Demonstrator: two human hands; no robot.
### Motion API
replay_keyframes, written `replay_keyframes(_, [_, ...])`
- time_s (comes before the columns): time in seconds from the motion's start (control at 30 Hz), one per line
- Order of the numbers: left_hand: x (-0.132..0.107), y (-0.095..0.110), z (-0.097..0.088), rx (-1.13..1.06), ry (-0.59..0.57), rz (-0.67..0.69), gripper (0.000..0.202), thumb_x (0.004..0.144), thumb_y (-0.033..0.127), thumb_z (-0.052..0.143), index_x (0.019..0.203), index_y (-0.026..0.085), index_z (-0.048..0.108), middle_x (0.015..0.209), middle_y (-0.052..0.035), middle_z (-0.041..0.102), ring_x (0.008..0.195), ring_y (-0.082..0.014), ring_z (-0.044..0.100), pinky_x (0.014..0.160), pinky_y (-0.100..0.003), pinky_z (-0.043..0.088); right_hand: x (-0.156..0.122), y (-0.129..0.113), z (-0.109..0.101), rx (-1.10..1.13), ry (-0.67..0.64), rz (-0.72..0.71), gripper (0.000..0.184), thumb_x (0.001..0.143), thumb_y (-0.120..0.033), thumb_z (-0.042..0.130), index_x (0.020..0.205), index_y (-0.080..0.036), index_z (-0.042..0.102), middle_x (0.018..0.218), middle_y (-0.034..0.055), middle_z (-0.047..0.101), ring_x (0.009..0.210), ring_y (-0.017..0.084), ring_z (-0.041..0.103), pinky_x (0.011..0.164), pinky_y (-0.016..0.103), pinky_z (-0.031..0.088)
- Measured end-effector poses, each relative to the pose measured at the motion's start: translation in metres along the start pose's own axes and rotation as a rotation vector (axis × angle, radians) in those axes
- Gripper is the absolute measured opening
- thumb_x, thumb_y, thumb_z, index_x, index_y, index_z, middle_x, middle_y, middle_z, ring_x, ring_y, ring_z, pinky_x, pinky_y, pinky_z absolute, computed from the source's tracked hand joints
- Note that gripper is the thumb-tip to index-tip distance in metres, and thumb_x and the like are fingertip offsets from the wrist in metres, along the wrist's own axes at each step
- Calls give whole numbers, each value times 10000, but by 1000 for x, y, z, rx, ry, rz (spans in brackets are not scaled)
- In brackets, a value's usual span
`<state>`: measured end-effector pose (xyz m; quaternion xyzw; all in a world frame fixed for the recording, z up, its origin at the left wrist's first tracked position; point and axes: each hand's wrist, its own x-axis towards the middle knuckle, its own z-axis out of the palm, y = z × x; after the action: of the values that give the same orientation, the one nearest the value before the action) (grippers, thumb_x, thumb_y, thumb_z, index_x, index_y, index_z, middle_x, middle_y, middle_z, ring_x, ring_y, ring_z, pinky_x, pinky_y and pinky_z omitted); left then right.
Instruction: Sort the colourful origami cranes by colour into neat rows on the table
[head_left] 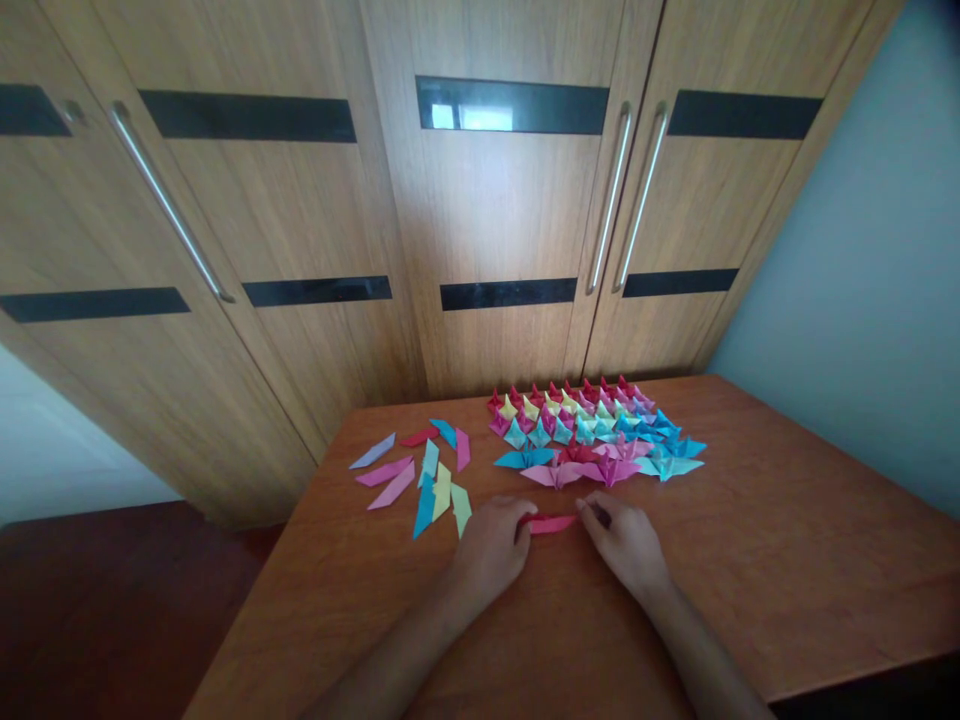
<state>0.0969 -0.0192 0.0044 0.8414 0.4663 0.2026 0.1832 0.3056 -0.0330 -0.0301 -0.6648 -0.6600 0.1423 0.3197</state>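
Between my hands is a red folded paper piece (552,524), long and narrow, close to the tabletop. My left hand (493,540) is closed on its left end. At the right tip, the thumb and fingers of my right hand (626,545) are pinched together on the paper. Just beyond stand rows of folded paper cranes (559,472) in red, pink, yellow and blue. To the left lie several flat folded paper strips (442,490) with slanted ends, in pink, blue, yellow, green, red and lilac.
The brown wooden table (750,520) reaches to a wooden wardrobe (495,220) with metal handles (611,200) and dark bands. A pale blue wall (862,300) rises on the right. Past the table's left edge is a dark red floor (127,600).
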Motion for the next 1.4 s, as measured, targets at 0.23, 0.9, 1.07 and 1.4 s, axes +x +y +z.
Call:
replay_keyframes(0.23, [-18, 14, -4, 209, 6, 144, 359, 844, 130, 451, 1178, 212, 551, 1292, -67, 511, 1173, -245, 458, 1015, -419, 360, -4, -3, -1, -96, 11, 12, 317, 892, -397, 415, 668, -224, 558, 627, -9, 621, 565, 142, 563, 520, 237, 280])
replay_keyframes(0.9, [-5, 36, 13, 237, -93, 170, 494, 897, 454, 416, 1327, 212, 442, 1383, -81, 455, 1249, -294, 371, 1025, -479, 321, -4, -7, -1, -125, 6, 23, 249, 889, -341, 442, 724, -233, 593, 674, -17, 639, 608, 138, 579, 537, 232, 286])
replay_keyframes(1.07, [-8, 34, 10, 222, -64, 170, 496, 893, 453, 429, 1332, 222, 432, 1412, -62, 430, 1277, -291, 349, 1038, -483, 322, -5, -6, -2, -131, -3, 34, 240, 881, -338, 449, 730, -239, 606, 668, -24, 636, 599, 132, 574, 529, 229, 289])
replay_keyframes(1.4, [-15, -12, -41, 233, 104, 25, 292, 855, 224, 501, 1135, 218, 584, 1210, -64, 584, 1126, -240, 501, 992, -410, 381, -5, -7, -2, -107, 0, -19, 296, 889, -369, 417, 701, -227, 596, 641, -1, 618, 580, 148, 567, 528, 239, 311])
